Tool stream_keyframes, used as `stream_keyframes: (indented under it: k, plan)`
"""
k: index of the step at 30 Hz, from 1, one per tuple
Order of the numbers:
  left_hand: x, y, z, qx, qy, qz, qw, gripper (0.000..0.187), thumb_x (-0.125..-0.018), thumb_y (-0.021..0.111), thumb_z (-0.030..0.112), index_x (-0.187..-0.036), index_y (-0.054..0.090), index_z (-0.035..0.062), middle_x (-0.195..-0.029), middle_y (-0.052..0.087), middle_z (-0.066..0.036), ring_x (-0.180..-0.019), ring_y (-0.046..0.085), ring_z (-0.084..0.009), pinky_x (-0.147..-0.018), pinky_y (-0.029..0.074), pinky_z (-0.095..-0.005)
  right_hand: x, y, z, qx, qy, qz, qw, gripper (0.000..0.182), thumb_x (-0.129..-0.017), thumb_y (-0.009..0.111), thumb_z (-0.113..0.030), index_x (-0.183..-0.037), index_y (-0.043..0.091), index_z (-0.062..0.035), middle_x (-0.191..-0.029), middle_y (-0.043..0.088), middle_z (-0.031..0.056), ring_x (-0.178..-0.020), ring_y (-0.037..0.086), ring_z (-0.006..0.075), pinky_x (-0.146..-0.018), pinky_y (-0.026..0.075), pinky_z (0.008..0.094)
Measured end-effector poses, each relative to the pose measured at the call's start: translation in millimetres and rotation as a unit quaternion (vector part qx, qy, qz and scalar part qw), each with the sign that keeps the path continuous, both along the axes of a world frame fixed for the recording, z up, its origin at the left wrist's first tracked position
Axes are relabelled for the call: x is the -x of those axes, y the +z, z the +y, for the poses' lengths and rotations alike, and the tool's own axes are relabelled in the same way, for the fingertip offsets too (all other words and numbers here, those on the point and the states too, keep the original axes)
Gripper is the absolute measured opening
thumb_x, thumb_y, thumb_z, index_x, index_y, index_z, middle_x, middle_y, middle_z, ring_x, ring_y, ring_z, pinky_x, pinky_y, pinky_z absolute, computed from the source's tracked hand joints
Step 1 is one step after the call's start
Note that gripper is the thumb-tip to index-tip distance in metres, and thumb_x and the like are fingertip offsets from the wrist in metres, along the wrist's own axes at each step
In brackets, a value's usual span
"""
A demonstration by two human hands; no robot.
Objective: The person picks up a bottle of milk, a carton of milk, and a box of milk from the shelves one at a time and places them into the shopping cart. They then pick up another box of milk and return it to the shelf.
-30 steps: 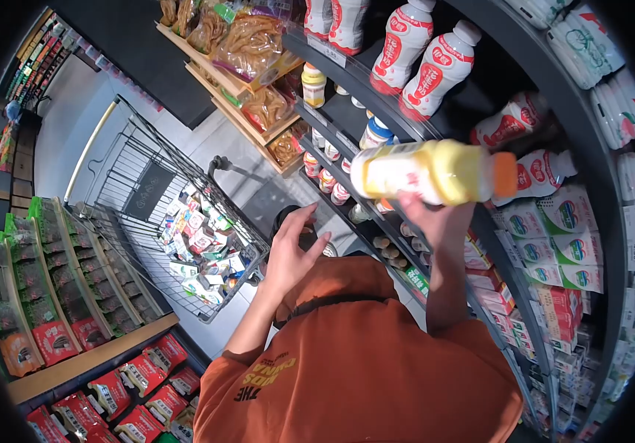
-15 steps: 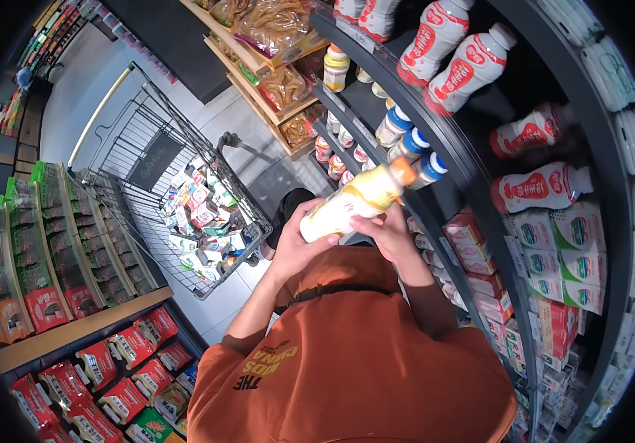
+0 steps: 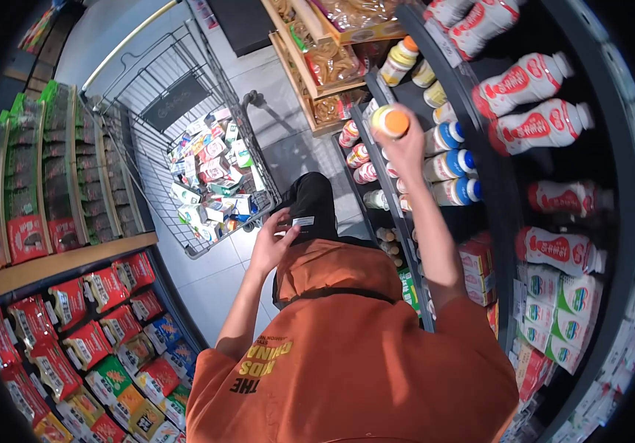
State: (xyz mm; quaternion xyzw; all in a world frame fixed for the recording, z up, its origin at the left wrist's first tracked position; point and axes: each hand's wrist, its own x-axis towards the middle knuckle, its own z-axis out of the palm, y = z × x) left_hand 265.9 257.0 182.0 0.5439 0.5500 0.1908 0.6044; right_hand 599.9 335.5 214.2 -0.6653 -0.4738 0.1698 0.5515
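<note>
Right hand: arm stretched forward, fingers closed around an orange-capped yellow bottle, cap end toward the camera. Bottle sits at the front edge of the dark curved shelf unit, just beside a row of blue-capped bottles on that unit.

Left hand: holds nothing, fingers loosely spread, raised in front of the chest, well left of the shelf unit.

Red-and-white bottles: lying on the upper tiers of the shelf unit.

Wire shopping cart: left of the shelf unit, across the aisle floor, loaded with small cartons.

Red snack packs: on a low rack, far left of the shelf unit.

Orange shirt: fills the lower view.
</note>
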Motion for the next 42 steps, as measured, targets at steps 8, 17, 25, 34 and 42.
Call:
stream_keyframes:
  k: [8, 17, 25, 34, 42]
  plan:
    - [69, -34, -54, 0.022, 0.089, 0.099, 0.991, 0.042, -0.092, 0.064, 0.018, -0.129, 0.054, -0.0003, -0.109, 0.068, -0.018, -0.098, 0.068, -0.0255, -0.080, 0.056, -0.0343, -63, -32, 90, -0.062, -0.070, -0.133, 0.987, 0.055, -0.068, 0.083, -0.006, -0.116, 0.057, -0.0011, -0.110, 0.064, 0.0149, -0.103, 0.062, 0.0278, -0.093, 0.047, 0.0359]
    - [98, -76, -106, 0.046, 0.070, 0.206, 0.975, 0.043, -0.088, 0.067, 0.019, -0.126, 0.057, 0.0012, -0.104, 0.069, -0.022, -0.089, 0.070, -0.0304, -0.077, 0.056, -0.0383, -143, -96, 121, -0.034, -0.015, -0.011, 0.999, 0.081, -0.069, 0.084, -0.004, -0.134, 0.038, 0.0078, -0.129, 0.052, 0.0201, -0.116, 0.054, 0.0268, -0.104, 0.039, 0.0356]
    - [119, -108, -128, 0.085, 0.056, 0.225, 0.969, 0.045, -0.088, 0.067, 0.020, -0.126, 0.056, 0.0001, -0.099, 0.070, -0.021, -0.085, 0.071, -0.0295, -0.074, 0.055, -0.0375, -154, -89, 132, 0.028, 0.040, 0.055, 0.997, 0.051, -0.080, 0.078, -0.007, -0.124, 0.054, 0.0049, -0.117, 0.064, 0.0123, -0.104, 0.063, 0.0202, -0.092, 0.049, 0.0331]
    - [118, -103, -120, 0.106, 0.025, 0.252, 0.962, 0.048, -0.088, 0.065, 0.027, -0.127, 0.055, -0.0009, -0.103, 0.070, -0.022, -0.088, 0.071, -0.0290, -0.077, 0.054, -0.0370, -143, -83, 126, 0.071, -0.063, -0.020, 0.995, 0.064, -0.075, 0.083, -0.012, -0.125, 0.049, 0.0068, -0.120, 0.061, 0.0170, -0.109, 0.060, 0.0255, -0.097, 0.045, 0.0367]
    - [122, -108, -114, 0.104, 0.025, 0.245, 0.963, 0.050, -0.088, 0.065, 0.029, -0.127, 0.055, -0.0009, -0.102, 0.070, -0.022, -0.091, 0.070, -0.0313, -0.080, 0.054, -0.0377, -151, -92, 127, 0.054, -0.008, 0.037, 0.998, 0.059, -0.077, 0.082, -0.011, -0.124, 0.053, 0.0051, -0.120, 0.062, 0.0143, -0.108, 0.060, 0.0218, -0.095, 0.047, 0.0349]
